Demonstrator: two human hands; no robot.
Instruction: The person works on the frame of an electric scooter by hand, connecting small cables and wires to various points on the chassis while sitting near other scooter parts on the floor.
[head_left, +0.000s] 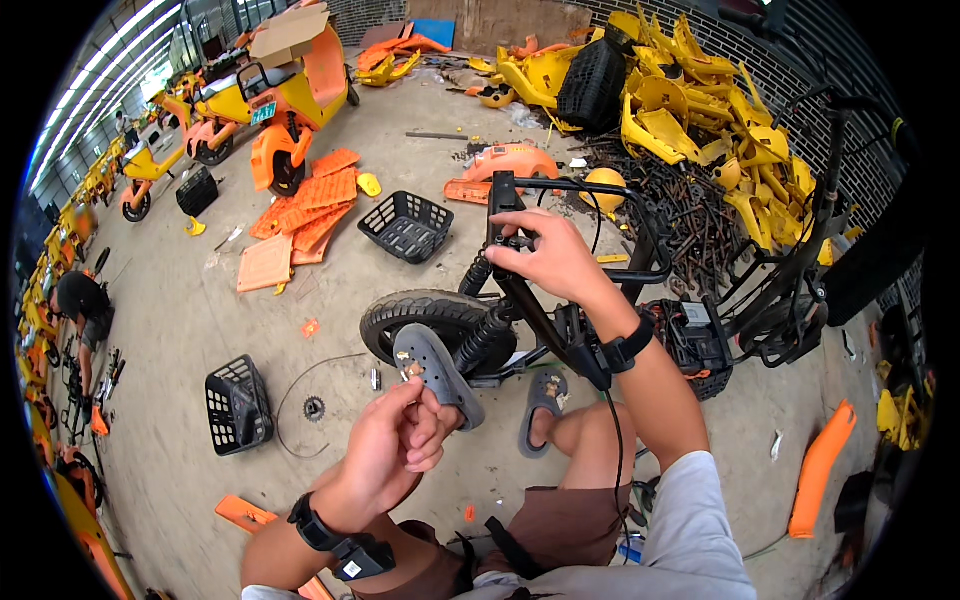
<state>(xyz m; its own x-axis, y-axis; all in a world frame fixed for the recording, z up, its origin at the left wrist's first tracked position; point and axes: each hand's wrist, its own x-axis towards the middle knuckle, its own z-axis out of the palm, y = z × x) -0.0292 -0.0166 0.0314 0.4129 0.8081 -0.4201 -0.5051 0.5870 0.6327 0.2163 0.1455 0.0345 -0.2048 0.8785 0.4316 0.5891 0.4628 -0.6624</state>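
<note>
In front of me stands a stripped black scooter frame, with a rear wheel and a coil-spring shock absorber at its left. My right hand is at the frame's upper post, thumb and forefinger closed about a small dark fitting on it. Lower and to the left, my left hand is held up, thumb and forefinger pinched together. Whatever is between those fingertips is too small to make out. Just behind them is the grey clog on my left foot, near the wheel.
Black plastic baskets and a sprocket with a thin cable lie on the floor. Orange panels are stacked farther off. Yellow covers and dark metal parts pile up at right. Another person bends down at far left.
</note>
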